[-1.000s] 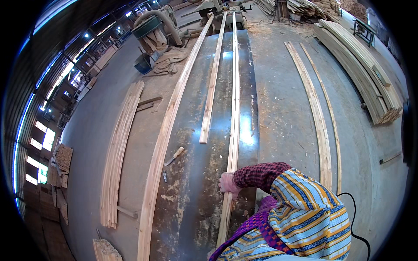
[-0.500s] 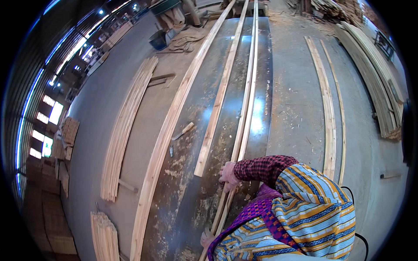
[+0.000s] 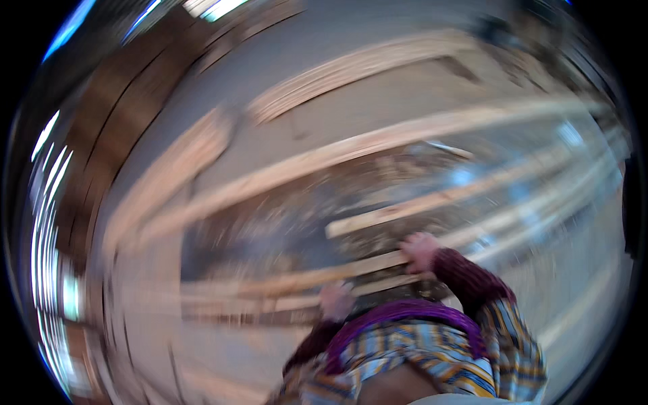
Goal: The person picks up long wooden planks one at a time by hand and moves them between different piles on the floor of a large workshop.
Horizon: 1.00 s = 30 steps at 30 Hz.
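Two long pale wooden strips lie along the near side of the dark metal-topped table (image 3: 263, 236): an inner strip (image 3: 351, 268) and an outer strip (image 3: 290, 304). My right hand (image 3: 420, 252) is bent over the inner strip, its fingers closed on it. To its left, my left hand (image 3: 336, 301) is at the outer strip; motion smears its fingers, so its hold cannot be made out. Beyond them lies a shorter wooden strip (image 3: 398, 214), its end squared off. A long board (image 3: 324, 155) runs along the table's far side.
A tool with a wooden handle (image 3: 453, 150) rests on the table beside the long board. Past the table, a bundle of strips (image 3: 351, 71) and another stack of strips (image 3: 172, 165) lie on the floor. Brown stacked blocks (image 3: 128, 88) stand farther off. Shavings litter the tabletop.
My view has swung left, so the table now runs across the picture, blurred. My left hand and sleeve show more fully. Both hands stay near the two strips.
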Available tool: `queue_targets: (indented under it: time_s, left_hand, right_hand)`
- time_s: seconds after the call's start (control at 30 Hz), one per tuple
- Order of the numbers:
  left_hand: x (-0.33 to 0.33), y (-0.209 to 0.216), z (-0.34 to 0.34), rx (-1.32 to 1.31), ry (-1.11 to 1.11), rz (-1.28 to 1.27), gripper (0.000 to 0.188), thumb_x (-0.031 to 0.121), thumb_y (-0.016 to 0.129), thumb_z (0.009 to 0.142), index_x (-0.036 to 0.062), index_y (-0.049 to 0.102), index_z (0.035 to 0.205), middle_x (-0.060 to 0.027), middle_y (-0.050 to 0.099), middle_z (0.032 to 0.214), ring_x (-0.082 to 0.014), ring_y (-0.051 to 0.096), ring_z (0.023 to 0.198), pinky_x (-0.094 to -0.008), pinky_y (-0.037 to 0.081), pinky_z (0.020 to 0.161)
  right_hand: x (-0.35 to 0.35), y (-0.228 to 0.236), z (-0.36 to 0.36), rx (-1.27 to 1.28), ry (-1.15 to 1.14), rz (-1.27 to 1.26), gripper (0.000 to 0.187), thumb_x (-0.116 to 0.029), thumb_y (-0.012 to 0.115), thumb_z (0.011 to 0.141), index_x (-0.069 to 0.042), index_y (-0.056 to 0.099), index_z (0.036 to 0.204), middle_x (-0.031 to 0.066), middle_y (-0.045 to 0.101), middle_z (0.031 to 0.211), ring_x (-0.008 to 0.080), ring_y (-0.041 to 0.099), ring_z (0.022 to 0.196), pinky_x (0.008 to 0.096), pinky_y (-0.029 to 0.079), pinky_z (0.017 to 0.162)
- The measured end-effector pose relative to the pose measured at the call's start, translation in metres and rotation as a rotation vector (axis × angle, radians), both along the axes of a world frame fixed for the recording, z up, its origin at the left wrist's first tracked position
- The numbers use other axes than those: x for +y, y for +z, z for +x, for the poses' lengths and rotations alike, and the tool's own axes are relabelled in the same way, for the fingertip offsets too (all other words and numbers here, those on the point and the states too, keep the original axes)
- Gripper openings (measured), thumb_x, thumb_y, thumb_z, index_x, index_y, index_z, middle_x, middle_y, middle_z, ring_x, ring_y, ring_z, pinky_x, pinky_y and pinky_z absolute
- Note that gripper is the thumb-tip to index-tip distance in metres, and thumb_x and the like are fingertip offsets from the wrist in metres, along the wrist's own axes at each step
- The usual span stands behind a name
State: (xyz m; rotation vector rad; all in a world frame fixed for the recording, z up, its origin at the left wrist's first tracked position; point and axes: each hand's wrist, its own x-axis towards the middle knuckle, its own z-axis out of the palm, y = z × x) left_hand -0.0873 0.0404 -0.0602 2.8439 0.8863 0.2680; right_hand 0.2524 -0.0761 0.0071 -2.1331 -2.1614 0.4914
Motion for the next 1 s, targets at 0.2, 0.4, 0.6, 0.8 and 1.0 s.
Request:
queue_targets:
  time_s: [0.2, 0.4, 0.6, 0.8, 1.0]
  left_hand:
    - [-0.029, 0.020, -0.008, 0.380, 0.177, 0.353, 0.020, 0.035, 0.071, 0.082, 0.0204, 0.065, 0.095, -0.0015, 0.061, 0.100, -0.0219, 0.064, 0.097, -0.0418, 0.048, 0.082]
    - [-0.033, 0.037, -0.007, 0.330, 0.152, -0.139, 0.020, 0.035, 0.071, 0.084, 0.0222, 0.067, 0.098, -0.0012, 0.060, 0.106, -0.0206, 0.061, 0.107, -0.0382, 0.047, 0.088]
    - [-0.019, 0.029, 0.002, 0.376, 0.117, -0.185, 0.022, 0.033, 0.070, 0.084, 0.0217, 0.066, 0.103, -0.0005, 0.059, 0.108, -0.0220, 0.059, 0.111, -0.0406, 0.046, 0.094]
    - [-0.021, 0.023, -0.009, 0.128, 0.221, 0.286, 0.063, 0.038, 0.075, 0.077, 0.0153, 0.060, 0.133, -0.0044, 0.059, 0.128, -0.0224, 0.054, 0.125, -0.0404, 0.041, 0.106]
    - [0.021, 0.075, 0.010, 0.617, 0.087, -0.279, 0.065, 0.061, 0.077, 0.078, 0.0158, 0.066, 0.123, -0.0059, 0.066, 0.124, -0.0247, 0.062, 0.119, -0.0415, 0.049, 0.096]
  right_hand:
    - [0.019, -0.025, -0.030, -0.008, -0.119, -0.104, 0.092, -0.047, 0.089, 0.060, -0.014, 0.056, 0.139, 0.0207, 0.064, 0.121, 0.0373, 0.060, 0.118, 0.0485, 0.050, 0.101]
    - [0.051, 0.017, -0.024, 0.097, 0.151, -0.398, 0.041, -0.035, 0.080, 0.079, -0.011, 0.071, 0.112, 0.0164, 0.068, 0.089, 0.0369, 0.068, 0.093, 0.0438, 0.053, 0.079]
    - [0.035, -0.011, -0.024, 0.069, 0.223, -0.166, 0.031, -0.040, 0.065, 0.091, -0.010, 0.072, 0.090, 0.0173, 0.071, 0.090, 0.0391, 0.070, 0.089, 0.0472, 0.054, 0.075]
    - [0.006, -0.018, -0.013, 0.142, 0.212, -0.046, 0.029, -0.037, 0.064, 0.093, -0.008, 0.066, 0.088, 0.0202, 0.069, 0.087, 0.0428, 0.067, 0.087, 0.0514, 0.053, 0.076]
    - [-0.028, -0.019, -0.024, 0.561, -0.053, -0.025, 0.028, -0.038, 0.063, 0.097, -0.012, 0.073, 0.103, 0.0165, 0.073, 0.094, 0.0392, 0.068, 0.088, 0.0483, 0.053, 0.079]
